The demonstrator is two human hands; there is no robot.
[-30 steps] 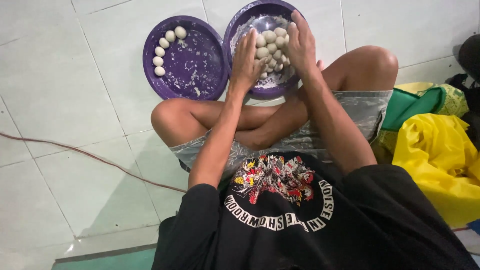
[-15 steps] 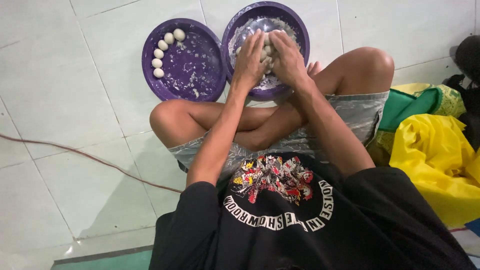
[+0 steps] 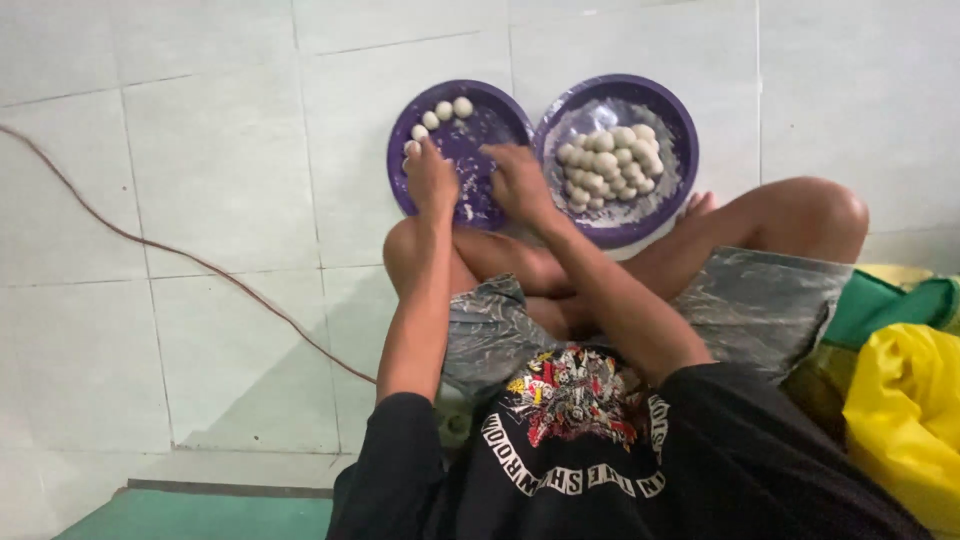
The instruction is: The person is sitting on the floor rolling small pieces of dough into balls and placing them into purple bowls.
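White floor tiles are carrying two purple plates. Both hands, left (image 3: 432, 180) and right (image 3: 520, 180), are hovering over the left plate (image 3: 490, 115), apparently setting down a ball; I cannot tell their grip. Next: fetching another from the ball heap (image 3: 610, 160) just right.

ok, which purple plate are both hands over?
The left plate, the one with only a few dough balls. Left hand and right hand are over it, not the full one.

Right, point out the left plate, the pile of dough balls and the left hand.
left plate (image 3: 490, 100), head view, upper purple rim.
pile of dough balls (image 3: 610, 160), head view, middle of heap.
left hand (image 3: 432, 182), head view, back of hand.
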